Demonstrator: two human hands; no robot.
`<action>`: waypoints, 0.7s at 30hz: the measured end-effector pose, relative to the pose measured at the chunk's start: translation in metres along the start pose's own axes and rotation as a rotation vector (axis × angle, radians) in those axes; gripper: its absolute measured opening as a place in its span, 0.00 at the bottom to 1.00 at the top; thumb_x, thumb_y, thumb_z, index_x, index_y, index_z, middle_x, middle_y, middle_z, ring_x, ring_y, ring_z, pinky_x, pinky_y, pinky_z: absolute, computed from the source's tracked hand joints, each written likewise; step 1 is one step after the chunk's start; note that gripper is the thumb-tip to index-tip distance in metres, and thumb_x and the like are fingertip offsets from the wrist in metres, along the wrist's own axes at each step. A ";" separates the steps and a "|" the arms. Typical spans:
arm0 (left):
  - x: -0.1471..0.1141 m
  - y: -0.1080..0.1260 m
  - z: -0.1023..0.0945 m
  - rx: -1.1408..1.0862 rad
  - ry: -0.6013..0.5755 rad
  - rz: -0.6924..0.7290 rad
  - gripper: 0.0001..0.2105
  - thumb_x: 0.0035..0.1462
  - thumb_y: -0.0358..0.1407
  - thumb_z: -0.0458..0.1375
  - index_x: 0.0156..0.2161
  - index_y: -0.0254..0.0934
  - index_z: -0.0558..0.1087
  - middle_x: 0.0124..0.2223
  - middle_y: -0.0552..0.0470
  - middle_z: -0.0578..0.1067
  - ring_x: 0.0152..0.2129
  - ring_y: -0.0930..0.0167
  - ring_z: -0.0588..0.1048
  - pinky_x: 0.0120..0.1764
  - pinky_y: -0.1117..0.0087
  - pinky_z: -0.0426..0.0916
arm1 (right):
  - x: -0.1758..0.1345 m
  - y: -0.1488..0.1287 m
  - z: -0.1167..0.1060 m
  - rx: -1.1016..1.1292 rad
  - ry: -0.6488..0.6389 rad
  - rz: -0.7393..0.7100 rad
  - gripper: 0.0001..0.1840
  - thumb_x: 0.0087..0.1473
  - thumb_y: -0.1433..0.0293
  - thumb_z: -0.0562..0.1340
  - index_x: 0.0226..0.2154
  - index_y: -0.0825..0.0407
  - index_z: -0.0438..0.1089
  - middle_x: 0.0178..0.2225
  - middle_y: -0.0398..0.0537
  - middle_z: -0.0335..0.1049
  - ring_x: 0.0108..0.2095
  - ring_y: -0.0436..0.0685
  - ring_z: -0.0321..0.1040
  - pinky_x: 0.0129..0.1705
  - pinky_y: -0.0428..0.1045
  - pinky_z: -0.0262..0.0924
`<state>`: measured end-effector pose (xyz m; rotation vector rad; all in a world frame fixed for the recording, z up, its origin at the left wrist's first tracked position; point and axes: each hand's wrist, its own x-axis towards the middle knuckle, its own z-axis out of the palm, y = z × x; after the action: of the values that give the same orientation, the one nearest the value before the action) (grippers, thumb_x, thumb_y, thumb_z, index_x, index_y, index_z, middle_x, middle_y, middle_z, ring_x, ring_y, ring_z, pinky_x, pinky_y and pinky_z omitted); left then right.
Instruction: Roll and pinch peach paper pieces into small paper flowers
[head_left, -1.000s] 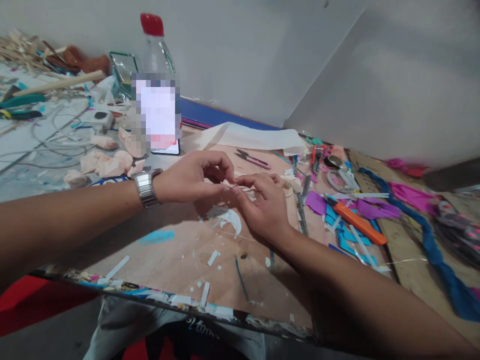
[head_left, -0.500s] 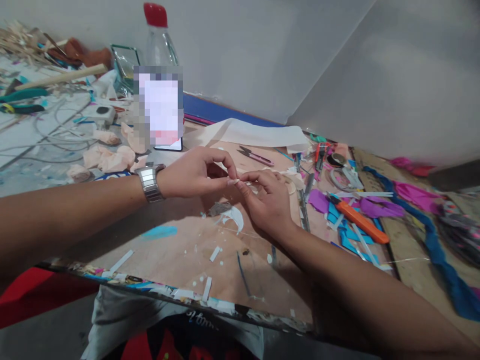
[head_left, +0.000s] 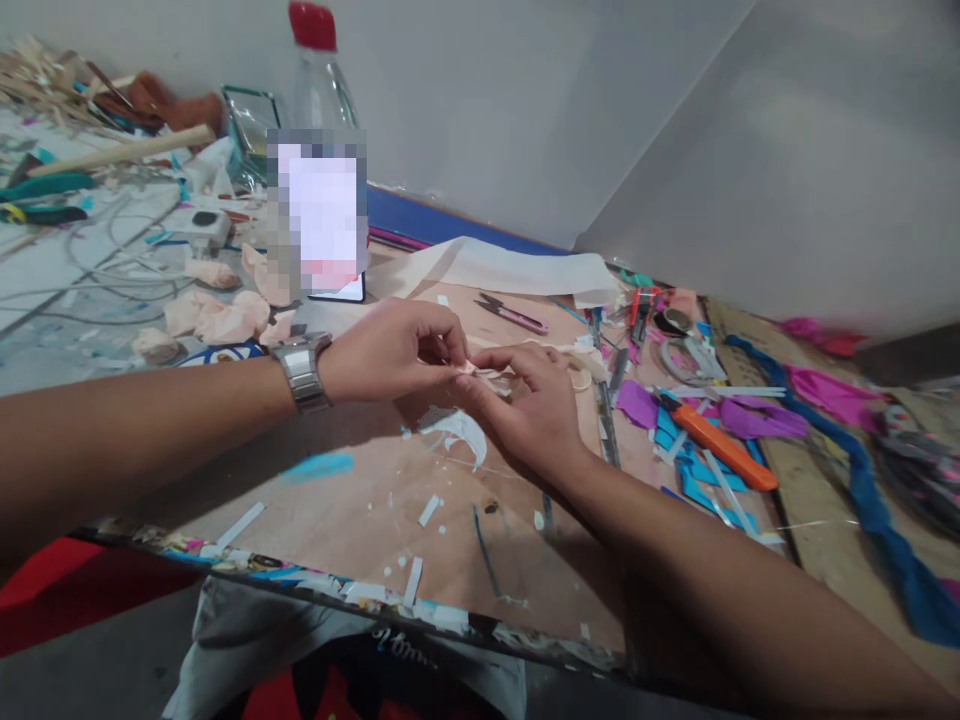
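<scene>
A person's left hand [head_left: 390,350] and right hand [head_left: 534,405] meet over a paint-marked counter [head_left: 300,520], thumbs and forefingers pinched together on a small pale pink piece [head_left: 467,367]. The piece sits between the fingertips, mostly covered by them, its full shape hard to make out. A silver watch [head_left: 304,373] circles the left wrist. Just beyond the hands lie pink-handled snips [head_left: 517,315], blades parted, and behind them a long white sheet [head_left: 517,270]. A lit phone [head_left: 324,215], its screen blurred, leans upright before a clear bottle with a red cap [head_left: 313,27]. Crumpled peach scraps [head_left: 221,318] lie near the left forearm. To the right, an orange-handled cutter [head_left: 720,440] rests across blue scraps beside a purple strip [head_left: 765,415], with a longer dark blue strip [head_left: 847,460] farther out. White strips [head_left: 240,524] dot the near edge.
</scene>
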<state>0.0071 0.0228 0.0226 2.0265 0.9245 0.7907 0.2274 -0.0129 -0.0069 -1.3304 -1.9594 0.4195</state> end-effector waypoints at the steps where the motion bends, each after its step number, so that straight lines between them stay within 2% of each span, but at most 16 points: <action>1: 0.000 0.000 0.000 -0.008 -0.007 -0.012 0.10 0.56 0.41 0.68 0.35 0.34 0.79 0.36 0.49 0.82 0.32 0.74 0.79 0.36 0.75 0.72 | 0.000 0.000 0.000 -0.003 -0.006 0.006 0.17 0.56 0.50 0.70 0.38 0.45 0.80 0.41 0.41 0.80 0.45 0.54 0.73 0.59 0.57 0.47; 6: 0.000 0.004 0.002 -0.153 -0.089 -0.076 0.12 0.57 0.39 0.67 0.42 0.33 0.78 0.40 0.49 0.82 0.35 0.72 0.83 0.38 0.76 0.76 | 0.000 0.000 0.001 0.010 -0.011 0.044 0.12 0.58 0.55 0.70 0.38 0.44 0.80 0.41 0.39 0.80 0.46 0.53 0.74 0.60 0.57 0.47; 9: 0.001 0.003 0.001 -0.234 -0.087 -0.090 0.12 0.58 0.38 0.66 0.43 0.32 0.77 0.43 0.46 0.82 0.36 0.72 0.83 0.38 0.76 0.77 | 0.001 -0.002 0.001 0.024 0.005 0.039 0.14 0.60 0.53 0.68 0.38 0.45 0.80 0.41 0.40 0.80 0.46 0.52 0.73 0.60 0.57 0.47; 13: 0.004 0.000 -0.003 -0.329 -0.109 -0.178 0.13 0.56 0.38 0.68 0.43 0.32 0.76 0.43 0.46 0.82 0.36 0.72 0.82 0.37 0.76 0.77 | 0.002 -0.001 0.000 0.024 -0.003 0.008 0.16 0.61 0.51 0.67 0.38 0.46 0.80 0.41 0.41 0.80 0.45 0.52 0.73 0.58 0.56 0.49; 21: 0.006 -0.002 -0.005 -0.364 -0.187 -0.255 0.14 0.55 0.36 0.70 0.45 0.32 0.78 0.43 0.46 0.83 0.36 0.74 0.81 0.39 0.76 0.76 | 0.001 0.004 0.000 0.012 -0.026 -0.039 0.17 0.62 0.50 0.66 0.38 0.45 0.80 0.41 0.41 0.80 0.44 0.52 0.72 0.57 0.56 0.51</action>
<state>0.0063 0.0305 0.0246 1.5986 0.8417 0.5705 0.2299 -0.0105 -0.0090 -1.2830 -1.9980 0.4317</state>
